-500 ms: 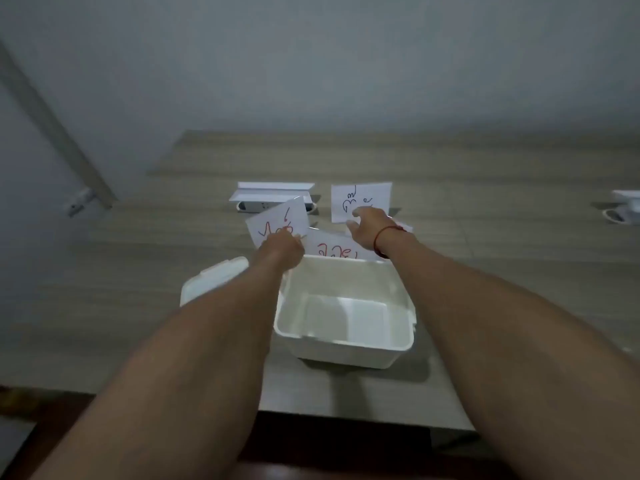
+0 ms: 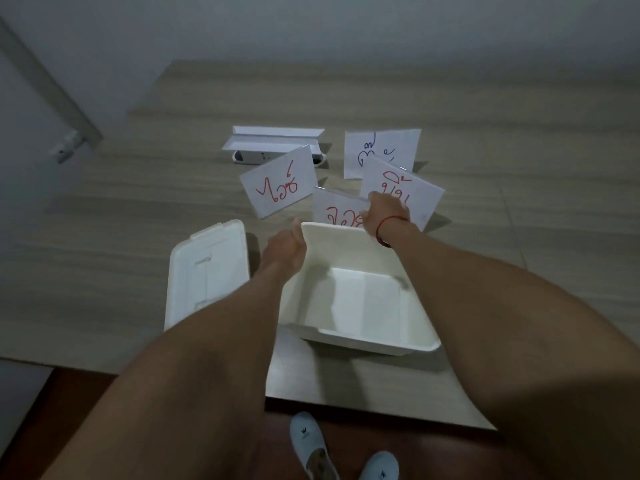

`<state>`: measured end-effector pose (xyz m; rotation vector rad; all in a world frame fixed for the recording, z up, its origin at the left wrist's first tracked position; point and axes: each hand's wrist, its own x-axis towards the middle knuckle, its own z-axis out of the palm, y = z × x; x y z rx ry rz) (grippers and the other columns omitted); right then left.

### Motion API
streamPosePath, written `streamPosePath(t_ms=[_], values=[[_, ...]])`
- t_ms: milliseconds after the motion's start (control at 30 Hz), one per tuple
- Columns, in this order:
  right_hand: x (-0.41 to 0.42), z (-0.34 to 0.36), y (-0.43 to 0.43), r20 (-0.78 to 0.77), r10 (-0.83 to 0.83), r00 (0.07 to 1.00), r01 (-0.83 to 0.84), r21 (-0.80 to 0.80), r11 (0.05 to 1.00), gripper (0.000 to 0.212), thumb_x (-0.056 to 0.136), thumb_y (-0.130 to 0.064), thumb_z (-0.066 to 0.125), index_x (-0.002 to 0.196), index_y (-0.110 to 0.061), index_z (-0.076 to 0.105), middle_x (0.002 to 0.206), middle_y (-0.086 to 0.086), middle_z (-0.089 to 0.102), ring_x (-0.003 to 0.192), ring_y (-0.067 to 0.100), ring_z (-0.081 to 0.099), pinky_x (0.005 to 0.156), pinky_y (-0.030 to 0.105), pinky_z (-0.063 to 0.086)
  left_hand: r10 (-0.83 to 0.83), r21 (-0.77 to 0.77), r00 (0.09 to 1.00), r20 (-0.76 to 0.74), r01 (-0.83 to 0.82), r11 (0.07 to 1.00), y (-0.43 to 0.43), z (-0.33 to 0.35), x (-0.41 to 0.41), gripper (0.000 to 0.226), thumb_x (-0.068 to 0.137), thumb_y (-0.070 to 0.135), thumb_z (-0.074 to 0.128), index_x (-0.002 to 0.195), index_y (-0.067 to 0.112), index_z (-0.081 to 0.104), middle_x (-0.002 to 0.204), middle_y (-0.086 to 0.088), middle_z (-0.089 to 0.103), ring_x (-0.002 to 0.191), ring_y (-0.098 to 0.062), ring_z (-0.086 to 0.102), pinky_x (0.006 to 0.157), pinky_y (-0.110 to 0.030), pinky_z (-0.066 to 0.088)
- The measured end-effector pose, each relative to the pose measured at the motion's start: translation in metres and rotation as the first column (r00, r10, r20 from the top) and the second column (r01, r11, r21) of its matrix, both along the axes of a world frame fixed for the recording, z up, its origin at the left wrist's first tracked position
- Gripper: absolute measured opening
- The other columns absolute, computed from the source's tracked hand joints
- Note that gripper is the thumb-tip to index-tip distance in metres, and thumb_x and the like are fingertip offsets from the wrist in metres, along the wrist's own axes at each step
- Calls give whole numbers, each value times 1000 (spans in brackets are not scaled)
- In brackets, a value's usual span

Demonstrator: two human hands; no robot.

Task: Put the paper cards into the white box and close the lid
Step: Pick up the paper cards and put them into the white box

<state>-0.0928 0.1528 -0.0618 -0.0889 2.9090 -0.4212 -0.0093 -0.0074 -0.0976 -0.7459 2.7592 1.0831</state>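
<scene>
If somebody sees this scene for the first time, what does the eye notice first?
First, the white cards with handwriting: three in red, one in blue, beyond the open white box on the table. Both hands reach there: the left hand at the box's rim, the right hand on the cards. The lid lies left of the box.

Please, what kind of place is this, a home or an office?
Probably an office or meeting room, though not certain: a long wood-grain laminate table, a white flip-up socket box set into its top, and plain grey walls behind. Nothing homely shows.
</scene>
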Motion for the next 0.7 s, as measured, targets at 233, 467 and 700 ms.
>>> streamPosePath(t_ms=[233, 467, 700], values=[[0, -2, -5, -47, 15, 999, -17, -43, 999, 23, 94, -4, 48, 113, -6, 62, 115, 18, 67, 106, 35, 64, 88, 39, 50, 33, -28, 999, 3, -33, 999, 2, -2, -1, 72, 99, 51, 14, 104, 0, 65, 107, -21, 66, 101, -35, 62, 86, -39, 46], [5, 18, 9, -272, 46, 961, -91, -156, 984, 25, 96, -3, 41, 115, -10, 56, 113, 13, 65, 107, 33, 59, 94, 41, 40, 61, 17, 997, -45, -60, 998, 2, -3, 3, 71, 98, 53, 20, 99, -3, 64, 104, -25, 67, 96, -40, 64, 79, -40, 50], [13, 63, 33, -448, 24, 894, -127, -202, 971, 38, 97, -6, 34, 128, -19, 53, 119, 9, 61, 114, 29, 51, 95, 36, 30, 20, 8, 997, -77, -19, 1000, 6, 3, 7, 55, 101, 45, 21, 86, 6, 56, 101, -26, 66, 81, -30, 57, 73, -35, 45]])
